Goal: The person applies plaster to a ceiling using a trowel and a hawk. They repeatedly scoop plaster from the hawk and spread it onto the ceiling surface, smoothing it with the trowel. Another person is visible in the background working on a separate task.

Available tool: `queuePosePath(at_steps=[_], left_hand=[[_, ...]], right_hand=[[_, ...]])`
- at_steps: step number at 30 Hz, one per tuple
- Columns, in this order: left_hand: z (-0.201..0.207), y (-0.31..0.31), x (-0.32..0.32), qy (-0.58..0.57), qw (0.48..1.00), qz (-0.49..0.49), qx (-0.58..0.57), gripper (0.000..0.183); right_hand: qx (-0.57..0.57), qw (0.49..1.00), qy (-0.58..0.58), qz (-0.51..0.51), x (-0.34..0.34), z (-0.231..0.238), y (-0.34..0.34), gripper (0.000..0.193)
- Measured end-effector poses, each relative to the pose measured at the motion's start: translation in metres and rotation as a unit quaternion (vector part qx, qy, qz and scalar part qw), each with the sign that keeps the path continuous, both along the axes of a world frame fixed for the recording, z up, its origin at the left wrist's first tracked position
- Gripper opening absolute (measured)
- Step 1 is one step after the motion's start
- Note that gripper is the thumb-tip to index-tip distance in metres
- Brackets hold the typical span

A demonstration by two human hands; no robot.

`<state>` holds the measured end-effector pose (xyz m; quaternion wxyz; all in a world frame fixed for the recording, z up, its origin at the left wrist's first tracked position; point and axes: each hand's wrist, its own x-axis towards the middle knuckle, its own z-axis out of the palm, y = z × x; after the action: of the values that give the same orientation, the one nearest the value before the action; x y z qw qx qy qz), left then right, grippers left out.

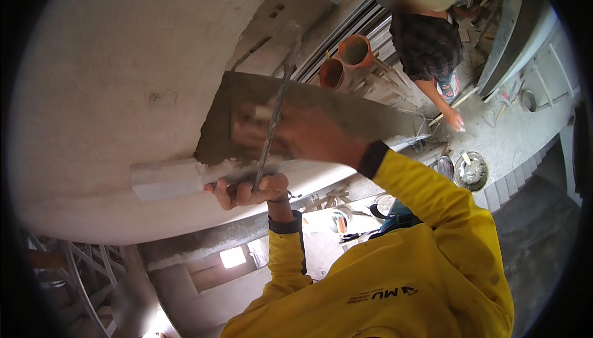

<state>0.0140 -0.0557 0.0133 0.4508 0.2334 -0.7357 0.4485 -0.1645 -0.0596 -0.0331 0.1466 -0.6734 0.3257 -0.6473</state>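
Note:
My left hand (pixel 247 191) is closed, palm up, under the lower edge of the wall. Its fingers curl at the bottom end of a bent, ridged steel rod (pixel 278 106), beside a pale straight strip (pixel 157 179). The rod slants up across the wet grey mortar (pixel 213 131). Over this patch, my right hand (pixel 309 133) is smeared by motion. It grips what looks like a plastering trowel with a pale handle (pixel 263 113); the blur hides most of its blade. A smooth, pale wall (pixel 117 91) borders the mortar on the left.
Another person (pixel 427 45) stands at the upper right, one arm hanging down. Below lie two orange pipes (pixel 354 51) and scraps of wood. A mortar bucket (pixel 472 171) stands at the right near steps (pixel 509 180). Metal framing (pixel 86 270) is at the lower left.

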Motion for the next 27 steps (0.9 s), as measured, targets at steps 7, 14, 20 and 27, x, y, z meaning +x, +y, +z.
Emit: queuePosePath(at_steps=[7,14,20,27], left_hand=[[0.000,-0.002,0.002,0.001,1.000,-0.013,-0.008,0.028],[0.001,-0.002,0.001,0.009,1.000,-0.013,0.000,0.027],[0.004,0.004,0.007,0.001,1.000,0.019,0.008,0.024],[-0.003,-0.003,-0.004,0.014,1.000,-0.017,0.010,0.025]], right_hand=[[0.078,0.997,0.004,0.009,-0.004,-0.025,0.042,0.047],[0.103,0.994,0.023,0.001,-0.014,-0.026,0.030,0.053],[0.016,0.997,-0.040,0.062,-0.004,0.013,0.031,0.053],[0.148,0.988,0.020,0.039,-0.017,-0.054,0.044,0.049]])
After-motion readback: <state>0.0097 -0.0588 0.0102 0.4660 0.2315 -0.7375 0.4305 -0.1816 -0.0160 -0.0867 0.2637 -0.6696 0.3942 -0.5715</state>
